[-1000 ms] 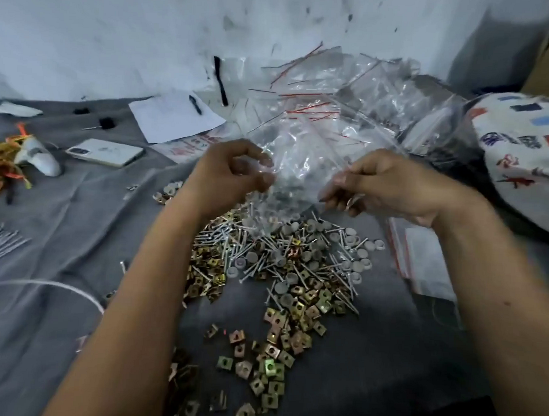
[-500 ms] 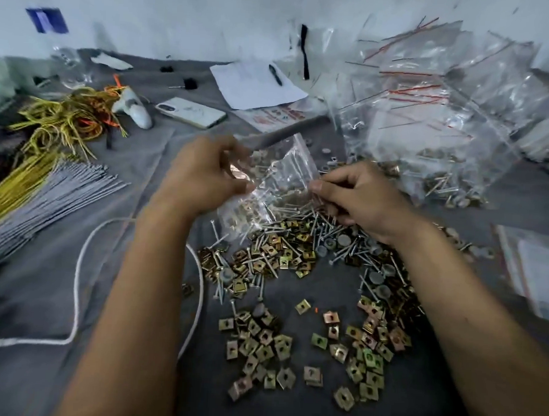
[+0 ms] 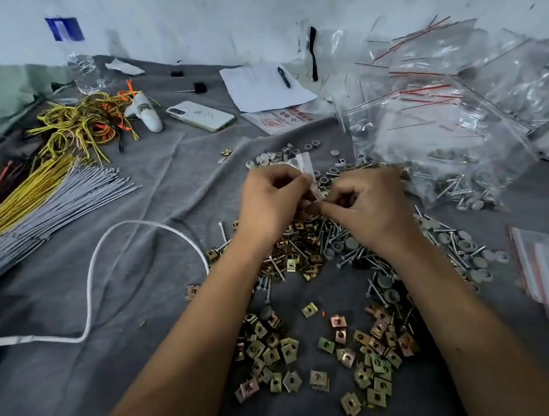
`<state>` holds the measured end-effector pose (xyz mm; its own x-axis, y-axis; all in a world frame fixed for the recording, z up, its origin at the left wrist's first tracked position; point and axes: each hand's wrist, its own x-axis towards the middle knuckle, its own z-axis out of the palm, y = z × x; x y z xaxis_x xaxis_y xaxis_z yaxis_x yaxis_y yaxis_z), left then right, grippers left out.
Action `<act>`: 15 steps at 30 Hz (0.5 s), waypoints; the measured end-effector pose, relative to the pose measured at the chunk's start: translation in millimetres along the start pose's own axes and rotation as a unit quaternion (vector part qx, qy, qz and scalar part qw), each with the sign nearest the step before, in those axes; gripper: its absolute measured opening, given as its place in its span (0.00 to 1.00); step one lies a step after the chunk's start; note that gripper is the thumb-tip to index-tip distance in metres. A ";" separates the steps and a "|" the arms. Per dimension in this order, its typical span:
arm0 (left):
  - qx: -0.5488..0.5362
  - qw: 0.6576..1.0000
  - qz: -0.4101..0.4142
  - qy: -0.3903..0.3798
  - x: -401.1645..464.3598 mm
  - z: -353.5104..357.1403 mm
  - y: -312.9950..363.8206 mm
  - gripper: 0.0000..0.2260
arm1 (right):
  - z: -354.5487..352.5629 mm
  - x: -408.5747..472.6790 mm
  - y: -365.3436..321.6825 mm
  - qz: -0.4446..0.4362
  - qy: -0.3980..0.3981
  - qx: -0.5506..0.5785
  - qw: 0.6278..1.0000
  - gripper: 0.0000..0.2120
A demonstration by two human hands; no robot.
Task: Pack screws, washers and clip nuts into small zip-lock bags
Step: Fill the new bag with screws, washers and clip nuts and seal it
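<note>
two hands on one small zip-lock bag [image 3: 307,174]: left hand [image 3: 272,201] and right hand [image 3: 370,206] fingers curled, pinching it. screws [image 3: 338,239] and clip nuts [image 3: 291,355] heaped below on grey cloth [image 3: 155,265].

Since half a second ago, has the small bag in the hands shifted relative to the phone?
Cannot tell. The head camera moved, so the small bag, pinched by left hand and right hand, sits differently against the phone.

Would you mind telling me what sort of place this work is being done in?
Probably an informal home or small-workshop packing spot: loose screws and clip nuts on a grey cloth, a heap of zip-lock bags against a scuffed wall.
</note>
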<state>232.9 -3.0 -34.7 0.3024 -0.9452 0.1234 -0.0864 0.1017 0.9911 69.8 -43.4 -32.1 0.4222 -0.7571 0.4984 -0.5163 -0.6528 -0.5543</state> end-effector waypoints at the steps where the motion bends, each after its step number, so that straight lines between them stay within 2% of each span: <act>1: -0.012 1.000 -0.008 -0.007 0.1 -0.4 -0.5 0.10 | 0.4 -0.6 -0.5 0.000 0.002 0.007 1.000 0.10; 5: -0.019 0.999 -0.014 -0.025 -1.7 0.5 -2.9 0.11 | -1.4 -1.4 0.8 -0.005 0.013 0.030 0.999 0.15; 11: -0.009 0.998 0.006 -0.067 -2.2 1.2 -7.1 0.11 | -4.0 -2.2 2.5 -0.003 -0.004 0.020 1.000 0.05; 15: -0.007 0.997 0.019 -0.078 -3.4 3.4 -6.9 0.09 | -4.3 -3.0 2.7 0.013 0.007 0.016 1.000 0.05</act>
<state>229.2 -1.5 -42.1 0.1481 -0.9771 0.1526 -0.0809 0.1418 0.9866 63.9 -42.8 -32.2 0.3988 -0.7731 0.4933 -0.5021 -0.6342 -0.5880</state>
